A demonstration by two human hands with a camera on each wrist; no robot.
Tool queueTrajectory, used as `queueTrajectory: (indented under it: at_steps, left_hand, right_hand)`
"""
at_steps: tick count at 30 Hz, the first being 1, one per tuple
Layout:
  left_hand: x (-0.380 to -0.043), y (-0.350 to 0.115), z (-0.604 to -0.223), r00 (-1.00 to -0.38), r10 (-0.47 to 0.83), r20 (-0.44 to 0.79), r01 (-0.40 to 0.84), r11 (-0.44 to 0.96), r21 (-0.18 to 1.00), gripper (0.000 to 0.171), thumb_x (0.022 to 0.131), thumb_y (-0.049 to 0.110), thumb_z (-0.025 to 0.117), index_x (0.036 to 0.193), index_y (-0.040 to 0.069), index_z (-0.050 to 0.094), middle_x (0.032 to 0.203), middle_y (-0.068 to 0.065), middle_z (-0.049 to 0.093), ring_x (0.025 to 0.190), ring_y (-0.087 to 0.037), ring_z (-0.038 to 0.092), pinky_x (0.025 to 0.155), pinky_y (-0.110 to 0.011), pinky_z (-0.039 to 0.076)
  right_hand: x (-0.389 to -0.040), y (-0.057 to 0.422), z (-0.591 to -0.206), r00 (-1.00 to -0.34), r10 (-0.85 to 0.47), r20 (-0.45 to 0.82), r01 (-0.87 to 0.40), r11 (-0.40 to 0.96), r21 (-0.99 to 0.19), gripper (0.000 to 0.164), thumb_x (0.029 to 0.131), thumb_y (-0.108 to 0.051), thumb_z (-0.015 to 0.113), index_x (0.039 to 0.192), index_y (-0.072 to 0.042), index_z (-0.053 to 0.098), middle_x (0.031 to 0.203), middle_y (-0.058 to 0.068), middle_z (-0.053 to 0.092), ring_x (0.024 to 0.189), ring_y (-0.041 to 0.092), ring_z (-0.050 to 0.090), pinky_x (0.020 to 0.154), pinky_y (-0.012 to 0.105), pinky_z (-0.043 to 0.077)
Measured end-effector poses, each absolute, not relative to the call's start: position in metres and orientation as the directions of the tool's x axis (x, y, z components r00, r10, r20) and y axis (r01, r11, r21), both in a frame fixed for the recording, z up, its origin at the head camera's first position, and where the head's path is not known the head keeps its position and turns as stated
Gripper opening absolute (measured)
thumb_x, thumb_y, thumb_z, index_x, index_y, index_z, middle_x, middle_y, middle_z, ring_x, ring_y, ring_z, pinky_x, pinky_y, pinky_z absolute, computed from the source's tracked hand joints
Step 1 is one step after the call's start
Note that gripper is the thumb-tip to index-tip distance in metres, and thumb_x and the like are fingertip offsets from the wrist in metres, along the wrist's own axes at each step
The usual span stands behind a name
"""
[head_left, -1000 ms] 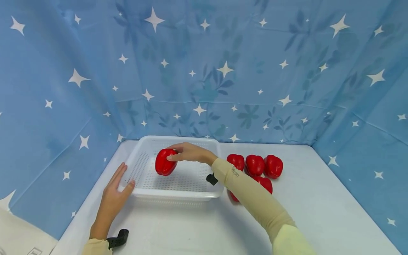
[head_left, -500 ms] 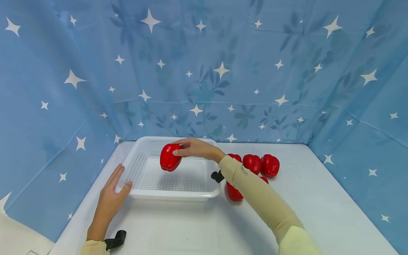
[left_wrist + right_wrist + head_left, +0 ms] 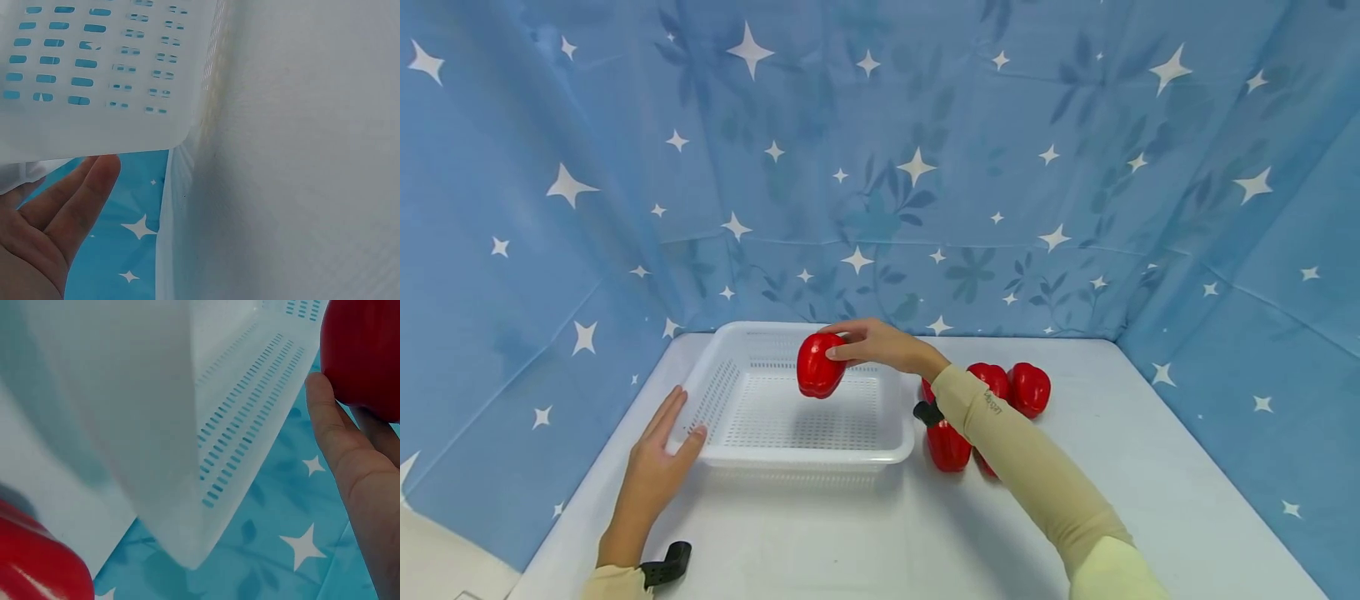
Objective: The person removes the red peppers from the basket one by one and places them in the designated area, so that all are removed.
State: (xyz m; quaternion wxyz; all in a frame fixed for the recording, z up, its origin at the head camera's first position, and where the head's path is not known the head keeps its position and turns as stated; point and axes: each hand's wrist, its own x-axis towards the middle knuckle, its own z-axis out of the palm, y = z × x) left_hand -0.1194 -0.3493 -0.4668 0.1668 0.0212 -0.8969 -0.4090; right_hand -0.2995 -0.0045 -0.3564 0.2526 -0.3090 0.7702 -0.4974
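Observation:
Above the right part of a white perforated plastic basket (image 3: 805, 455), my right hand (image 3: 887, 345) holds a red bell pepper (image 3: 820, 365) between thumb and fingers. The right wrist view has this pepper (image 3: 365, 356) at the upper right, fingertips against its skin. My left hand (image 3: 655, 462) lies at the basket's left side, fingers extended along the outside and thumb at the front left corner. Seen from the left wrist, straight fingers (image 3: 87, 197) reach up to the basket's edge (image 3: 94, 140). The basket's floor shows bare mesh.
Several more red bell peppers (image 3: 1028, 390) sit on the white table (image 3: 1120, 467) just right of the basket, partly hidden by my right forearm. A blue star-patterned curtain (image 3: 880, 167) rises behind the table and along both sides.
My right hand, with the bell pepper, has moved right and slightly up over the basket. The left hand keeps its place at the basket's left side. The view has shifted slightly.

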Motion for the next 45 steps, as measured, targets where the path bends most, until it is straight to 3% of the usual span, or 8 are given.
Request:
queueTrajectory:
  at_steps: [8,21,45]
  left_hand:
    - [-0.117,-0.350,-0.465,-0.943,-0.169,0.287,0.101,0.675,0.731,0.074,0.110,0.035,0.058,0.170,0.007,0.027,0.177,-0.015,0.021,0.157,-0.052,0.022,0.113,-0.082,0.027]
    - [-0.115,-0.350,-0.465,-0.944,-0.175,0.280,0.092,0.674,0.733,0.074,0.109,0.032,0.059,0.170,0.006,0.026,0.177,-0.017,0.019,0.156,-0.053,0.022,0.111,-0.082,0.028]
    - [-0.117,-0.347,-0.465,-0.941,-0.173,0.291,0.103,0.673,0.732,0.074,0.110,0.036,0.057,0.171,0.008,0.027,0.176,-0.017,0.021,0.156,-0.054,0.022,0.109,-0.084,0.028]
  right_hand:
    - [-0.301,0.011,-0.359,-0.716,-0.692,-0.094,-0.201,0.333,-0.921,0.060,0.098,-0.026,0.078,0.153,-0.013,0.059,0.135,0.008,0.068,0.119,0.027,0.068,0.096,0.040,0.061]
    - [-0.295,0.044,-0.364,-0.756,-0.647,-0.099,-0.208,0.382,-0.900,0.064,0.094,-0.030,0.081,0.153,-0.017,0.059,0.134,0.006,0.068,0.119,0.028,0.068,0.101,0.051,0.059]
    - [-0.282,0.108,-0.365,-0.837,-0.535,-0.118,-0.155,0.438,-0.886,0.069,0.088,-0.034,0.087,0.152,-0.027,0.061,0.146,0.008,0.060,0.139,0.036,0.052,0.106,0.066,0.051]
